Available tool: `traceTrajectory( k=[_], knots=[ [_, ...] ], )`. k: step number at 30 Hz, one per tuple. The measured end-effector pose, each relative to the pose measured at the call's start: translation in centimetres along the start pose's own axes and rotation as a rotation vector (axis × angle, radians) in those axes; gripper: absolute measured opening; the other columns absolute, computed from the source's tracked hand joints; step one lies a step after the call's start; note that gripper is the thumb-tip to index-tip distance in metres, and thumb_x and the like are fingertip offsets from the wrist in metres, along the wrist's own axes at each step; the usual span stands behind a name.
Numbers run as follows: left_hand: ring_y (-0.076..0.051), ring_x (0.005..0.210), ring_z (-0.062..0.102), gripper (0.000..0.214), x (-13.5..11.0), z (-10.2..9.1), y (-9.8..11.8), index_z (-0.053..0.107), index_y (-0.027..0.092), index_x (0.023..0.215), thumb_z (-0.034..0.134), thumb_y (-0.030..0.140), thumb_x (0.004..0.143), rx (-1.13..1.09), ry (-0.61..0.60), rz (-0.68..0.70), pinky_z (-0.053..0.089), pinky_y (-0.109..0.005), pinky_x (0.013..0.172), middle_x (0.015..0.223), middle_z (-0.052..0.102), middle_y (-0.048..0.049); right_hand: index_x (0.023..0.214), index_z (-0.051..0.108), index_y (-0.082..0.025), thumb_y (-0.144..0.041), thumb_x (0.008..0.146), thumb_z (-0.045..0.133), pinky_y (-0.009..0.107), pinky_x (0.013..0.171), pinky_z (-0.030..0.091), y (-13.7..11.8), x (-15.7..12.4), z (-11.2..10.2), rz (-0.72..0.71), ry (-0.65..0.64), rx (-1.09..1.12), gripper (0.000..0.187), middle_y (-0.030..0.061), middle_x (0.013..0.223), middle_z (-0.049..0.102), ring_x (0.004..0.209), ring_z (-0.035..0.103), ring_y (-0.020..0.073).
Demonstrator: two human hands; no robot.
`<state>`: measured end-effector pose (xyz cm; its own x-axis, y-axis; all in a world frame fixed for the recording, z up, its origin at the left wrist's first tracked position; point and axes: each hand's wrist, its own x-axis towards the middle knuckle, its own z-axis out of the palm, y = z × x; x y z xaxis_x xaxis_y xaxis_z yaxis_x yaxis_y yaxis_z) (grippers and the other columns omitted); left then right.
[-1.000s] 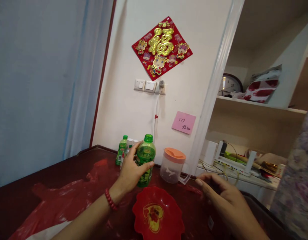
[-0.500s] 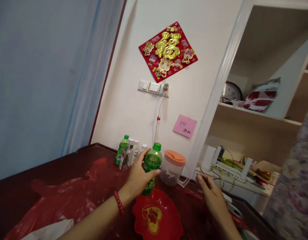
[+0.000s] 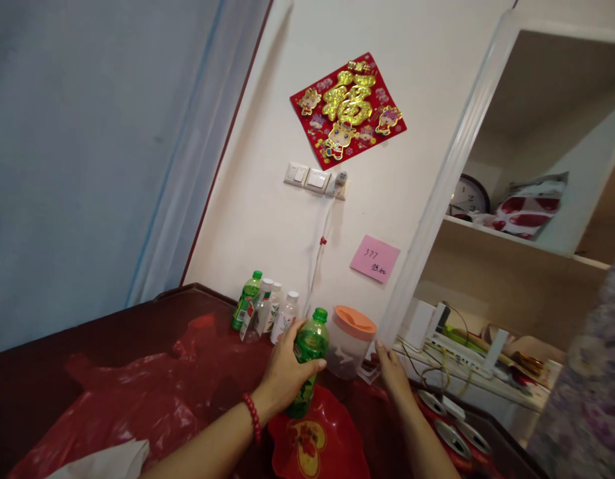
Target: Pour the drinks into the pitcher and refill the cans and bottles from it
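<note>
My left hand [image 3: 287, 372], with a red bead bracelet on the wrist, is wrapped round a green plastic bottle [image 3: 311, 342] with a green cap. The bottle is upright, over the back edge of a red scalloped tray [image 3: 344, 432] with a gold pattern. My right hand [image 3: 391, 372] has its fingers stretched out beside the handle of a clear pitcher [image 3: 340, 346] with an orange lid. I see nothing in that hand, and cannot tell whether it touches the handle. Left of the held bottle stand another green bottle [image 3: 246, 301] and several white-capped clear bottles [image 3: 286, 318].
A red plastic bag [image 3: 132, 392] spreads over the left of the dark table. Several red cans [image 3: 453, 442] stand at the lower right, near my right forearm. Behind them, a shelf holds a white router [image 3: 454, 342] and cables. A white cord hangs from the wall socket.
The green bottle and my left hand sit slightly lower and further right in view. My right hand has shifted left, closer to the pitcher's handle. The view has tilted, showing more of the cans.
</note>
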<state>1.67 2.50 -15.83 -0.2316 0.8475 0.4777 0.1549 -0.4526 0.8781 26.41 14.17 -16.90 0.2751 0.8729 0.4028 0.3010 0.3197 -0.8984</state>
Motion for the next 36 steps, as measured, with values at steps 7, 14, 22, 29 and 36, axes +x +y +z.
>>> traceTrajectory(
  k=[7,14,22,29,36],
  knots=[
    [-0.028,0.121,0.057,0.076,-1.6,1.1,-1.2,0.053,0.023,0.132,0.078,0.012,0.060,0.039,-0.095,-0.052,0.043,-0.039,0.105,0.131,0.063,-0.0072,0.074,0.060,-0.018,-0.081,0.057,0.067,0.032,0.056,0.051,0.7,-2.4,1.5,0.208,-0.058,0.360,0.066,-0.0004,0.056,0.060,0.055,0.061,0.0191],
    [-0.028,0.121,0.056,0.076,-2.4,1.5,-0.9,0.052,0.023,0.132,0.076,0.011,0.061,0.085,-0.199,-0.028,0.042,-0.037,0.106,0.131,0.063,-0.0069,0.059,0.038,-0.024,-0.072,0.056,0.077,0.025,0.044,0.039,-0.3,-2.7,3.2,0.217,0.125,0.522,0.062,-0.0116,0.047,0.034,0.041,0.037,0.0080],
    [-0.028,0.127,0.052,0.076,-2.3,1.6,-1.8,0.050,0.024,0.135,0.072,0.012,0.063,0.081,-0.236,0.016,0.038,-0.038,0.110,0.137,0.059,-0.0075,0.059,0.046,-0.024,-0.061,0.058,0.082,0.027,0.044,0.040,-2.5,-3.0,1.0,0.149,0.210,0.499,0.051,-0.0090,0.046,0.039,0.043,0.037,0.0103],
    [-0.028,0.125,0.053,0.078,-2.4,1.6,-2.3,0.047,0.024,0.136,0.072,0.013,0.063,0.050,-0.231,0.026,0.039,-0.039,0.109,0.137,0.058,-0.0081,0.058,0.041,-0.023,-0.061,0.063,0.079,0.025,0.042,0.029,-7.5,-2.1,-3.5,0.046,0.274,0.436,0.054,-0.0104,0.046,0.035,0.043,0.033,0.0081],
    [-0.028,0.126,0.053,0.075,-2.4,1.4,-2.7,0.049,0.025,0.135,0.075,0.016,0.064,0.025,-0.254,0.059,0.037,-0.040,0.111,0.137,0.058,-0.0073,0.056,0.043,-0.022,-0.061,0.066,0.078,0.025,0.043,0.027,-11.6,-2.8,-6.8,-0.058,0.193,0.279,0.054,-0.0091,0.048,0.036,0.045,0.031,0.0080]
  ],
)
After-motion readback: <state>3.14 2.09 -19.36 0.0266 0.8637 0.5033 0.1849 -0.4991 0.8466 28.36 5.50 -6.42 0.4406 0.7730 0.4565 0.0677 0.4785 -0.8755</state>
